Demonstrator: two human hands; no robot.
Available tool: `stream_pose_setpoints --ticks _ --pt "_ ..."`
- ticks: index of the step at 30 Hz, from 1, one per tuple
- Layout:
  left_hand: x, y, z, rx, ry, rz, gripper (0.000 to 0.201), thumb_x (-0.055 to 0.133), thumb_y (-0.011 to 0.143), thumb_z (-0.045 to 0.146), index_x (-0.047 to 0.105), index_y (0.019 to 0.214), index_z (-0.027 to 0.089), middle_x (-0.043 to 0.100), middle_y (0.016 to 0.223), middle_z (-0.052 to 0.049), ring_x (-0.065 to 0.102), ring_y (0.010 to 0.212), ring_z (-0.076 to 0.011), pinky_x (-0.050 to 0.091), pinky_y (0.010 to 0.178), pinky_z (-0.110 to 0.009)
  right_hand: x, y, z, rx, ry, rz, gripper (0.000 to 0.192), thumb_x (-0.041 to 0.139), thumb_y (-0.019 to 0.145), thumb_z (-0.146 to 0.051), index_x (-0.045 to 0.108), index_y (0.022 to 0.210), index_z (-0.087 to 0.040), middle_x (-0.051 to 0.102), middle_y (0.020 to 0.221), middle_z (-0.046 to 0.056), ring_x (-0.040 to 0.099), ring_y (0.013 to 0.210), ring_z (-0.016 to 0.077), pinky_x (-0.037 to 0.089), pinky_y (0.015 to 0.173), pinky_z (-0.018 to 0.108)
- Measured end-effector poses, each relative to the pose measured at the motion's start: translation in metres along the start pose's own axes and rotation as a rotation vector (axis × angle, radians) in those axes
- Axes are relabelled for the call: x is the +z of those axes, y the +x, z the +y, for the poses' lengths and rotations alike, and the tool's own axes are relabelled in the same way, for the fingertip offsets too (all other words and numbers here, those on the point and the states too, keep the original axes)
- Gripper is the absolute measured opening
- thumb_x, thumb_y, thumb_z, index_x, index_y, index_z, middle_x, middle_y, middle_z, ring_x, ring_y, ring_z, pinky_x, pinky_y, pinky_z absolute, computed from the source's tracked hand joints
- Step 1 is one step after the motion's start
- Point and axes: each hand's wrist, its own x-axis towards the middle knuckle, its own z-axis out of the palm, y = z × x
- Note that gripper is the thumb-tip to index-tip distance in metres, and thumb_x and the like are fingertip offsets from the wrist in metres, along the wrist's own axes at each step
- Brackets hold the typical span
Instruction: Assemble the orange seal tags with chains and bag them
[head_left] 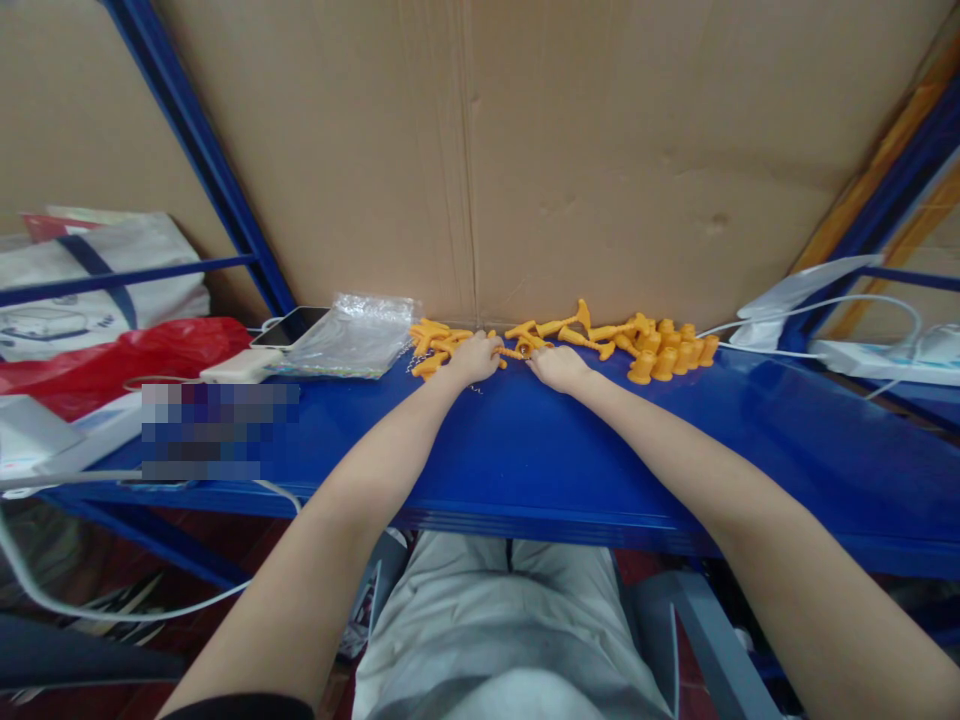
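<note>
Head view shows a small orange piece [512, 353] held between the two hands at the centre of the frame, just above the far edge of the blue table [525, 450]. Fingers of the left hand [477, 358] are curled narrow around its left end, and the right hand [556, 366] closes on its right end; the piece is too small to tell its exact shape. Left of the left hand lies a loose heap of orange parts [433, 343], touching the cardboard wall [480, 150] behind. Right of the right hand more orange parts with flared heads [577, 328] lie scattered, and beyond them a group of upright orange pieces [671, 352] stands close together. Further left in the frame a clear plastic bag [352, 335] rests on the table, with a phone [289, 326] just beside it and a white charger block [240, 366] near that. A red bag [112, 365] sits at the left edge. White cables [825, 303] and a power strip [877, 360] lie at the right.
</note>
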Motion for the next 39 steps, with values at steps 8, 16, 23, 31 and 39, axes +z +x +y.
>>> stream_pose_setpoints --ticks 8,16,23,31,39 --pt "-0.001 -0.003 0.008 0.035 0.042 -0.021 0.038 0.043 0.094 0.017 0.065 0.125 0.017 0.063 0.114 -0.014 0.063 0.109 -0.0264 0.048 0.096 -0.036 -0.014 -0.005 -0.016 -0.025 -0.088 -0.094 0.046 0.033 0.091 -0.002 0.075 0.109 -0.006 0.073 0.109 0.026 0.070 0.105 0.0295 0.053 0.083 0.038" --pt "0.002 -0.002 0.008 0.059 0.040 -0.033 0.039 0.042 0.094 0.018 0.063 0.127 0.019 0.061 0.116 -0.013 0.063 0.108 -0.0247 0.048 0.096 -0.036 -0.016 -0.011 -0.015 -0.007 -0.058 -0.148 0.044 0.033 0.090 -0.001 0.072 0.109 -0.002 0.072 0.108 0.028 0.070 0.106 0.0317 0.053 0.083 0.040" --pt "0.003 -0.001 0.007 0.104 0.041 -0.037 0.040 0.041 0.095 0.019 0.062 0.128 0.021 0.062 0.113 -0.011 0.063 0.108 -0.0250 0.047 0.097 -0.036 -0.002 -0.039 0.014 0.023 0.064 -0.063 0.040 0.030 0.103 -0.023 0.066 0.116 -0.011 0.072 0.117 0.020 0.070 0.106 0.0281 0.052 0.087 0.036" --pt "0.002 -0.002 0.009 0.094 0.038 -0.042 0.040 0.040 0.095 0.018 0.062 0.128 0.020 0.063 0.114 -0.012 0.064 0.108 -0.0262 0.048 0.095 -0.036 -0.016 -0.052 0.047 0.004 0.064 -0.131 0.033 0.046 0.098 -0.026 0.069 0.118 -0.014 0.069 0.125 0.016 0.066 0.113 0.0266 0.049 0.095 0.036" --pt "-0.001 -0.003 0.010 0.086 0.029 -0.064 0.037 0.041 0.094 0.020 0.063 0.125 0.020 0.063 0.114 -0.011 0.064 0.108 -0.0268 0.048 0.096 -0.037 -0.013 -0.057 0.108 0.462 -0.057 -0.060 0.041 0.049 0.096 -0.032 0.068 0.125 -0.009 0.064 0.127 0.027 0.060 0.119 0.0379 0.047 0.093 0.052"
